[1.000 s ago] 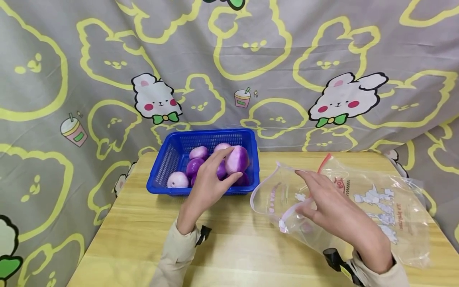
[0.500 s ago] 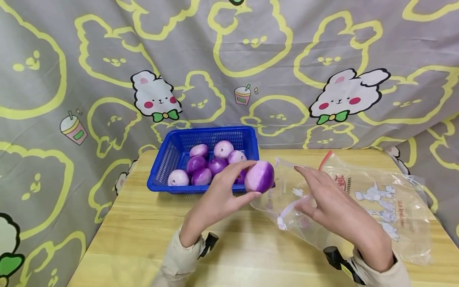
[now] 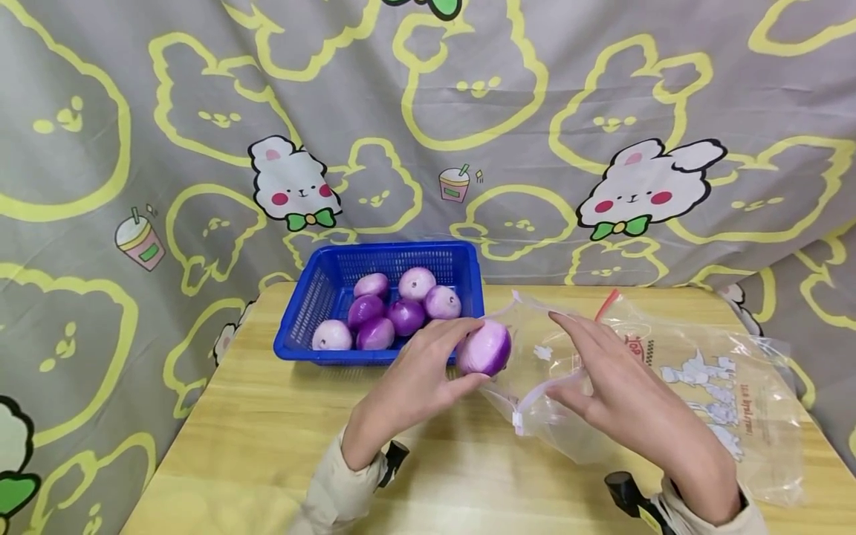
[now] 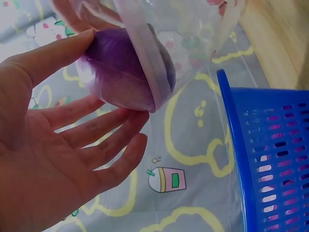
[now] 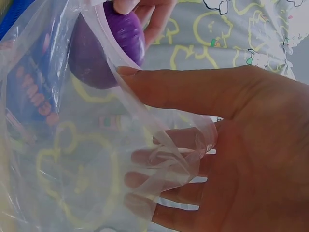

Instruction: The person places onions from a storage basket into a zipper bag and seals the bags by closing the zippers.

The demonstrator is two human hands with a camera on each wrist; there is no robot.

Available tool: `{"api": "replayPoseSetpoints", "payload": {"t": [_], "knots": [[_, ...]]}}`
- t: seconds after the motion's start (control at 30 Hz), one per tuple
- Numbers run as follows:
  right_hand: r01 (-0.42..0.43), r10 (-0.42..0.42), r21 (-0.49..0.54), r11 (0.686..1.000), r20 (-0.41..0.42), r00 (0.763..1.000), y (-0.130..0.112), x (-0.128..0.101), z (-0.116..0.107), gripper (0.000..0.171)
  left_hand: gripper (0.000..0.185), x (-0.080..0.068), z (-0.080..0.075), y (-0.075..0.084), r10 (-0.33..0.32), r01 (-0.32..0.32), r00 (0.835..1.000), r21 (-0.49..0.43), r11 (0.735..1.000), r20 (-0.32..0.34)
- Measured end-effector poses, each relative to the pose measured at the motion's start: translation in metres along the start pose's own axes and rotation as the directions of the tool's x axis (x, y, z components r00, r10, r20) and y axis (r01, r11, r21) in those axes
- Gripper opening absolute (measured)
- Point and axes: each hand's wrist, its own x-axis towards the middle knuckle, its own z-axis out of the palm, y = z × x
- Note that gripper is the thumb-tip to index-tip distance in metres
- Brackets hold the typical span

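Observation:
A red onion (image 3: 484, 348) is pinched between the thumb and fingers of my left hand (image 3: 421, 368), at the mouth of a clear zip bag (image 3: 769, 446). In the left wrist view the bag's pale rim (image 4: 147, 60) crosses the onion. Part of the onion (image 5: 91, 58) shows through the film in the right wrist view. My right hand (image 3: 642, 405) spreads the bag's mouth, thumb apart from the fingers. Its thumb tip lies at the rim and its straight fingers (image 5: 140, 179) show through the plastic.
A blue plastic basket (image 3: 294, 347) with several red onions (image 3: 406, 317) stands left of the bag. A white slider (image 3: 518, 422) sits on the bag's near edge. Behind the wooden table (image 3: 267, 453) hangs a grey patterned curtain (image 3: 374, 67).
My left hand has carried the onion from above the basket rightward and down to the bag's mouth. The right hand has stayed at the bag, whose mouth now gapes around the onion's side.

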Motion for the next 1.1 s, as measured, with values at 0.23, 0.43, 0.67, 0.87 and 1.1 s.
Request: {"api": "replayPoseSetpoints", "payload": {"t": [0.23, 0.43, 0.67, 0.87, 1.1], "knots": [[0.007, -0.007, 0.002, 1.000, -0.007, 1.000, -0.001, 0.000, -0.001, 0.090, 0.056, 0.000, 0.002, 0.000, 0.032, -0.030, 0.999, 0.076, 0.997, -0.025], [0.014, -0.014, 0.000, 1.000, -0.011, 1.000, 0.000, 0.000, -0.002, 0.092, 0.046, 0.000, 0.003, -0.001, 0.061, -0.055, 0.997, 0.136, 0.989, -0.039], [0.013, -0.012, 0.011, 1.000, -0.020, 1.000, 0.000, 0.000, -0.004, 0.094, 0.047, 0.000, 0.002, -0.001, 0.044, -0.039, 0.999, 0.152, 0.988, -0.029], [0.019, -0.019, 0.029, 0.999, -0.023, 1.000, 0.001, -0.001, -0.004, 0.098, 0.053, -0.001, 0.002, -0.002, -0.009, 0.007, 1.000, 0.113, 0.994, 0.016], [0.016, -0.016, 0.038, 0.999, -0.013, 1.000, 0.001, 0.000, -0.003, 0.095, 0.041, 0.002, 0.001, -0.014, -0.024, 0.024, 1.000, 0.041, 0.999, -0.013]]}}
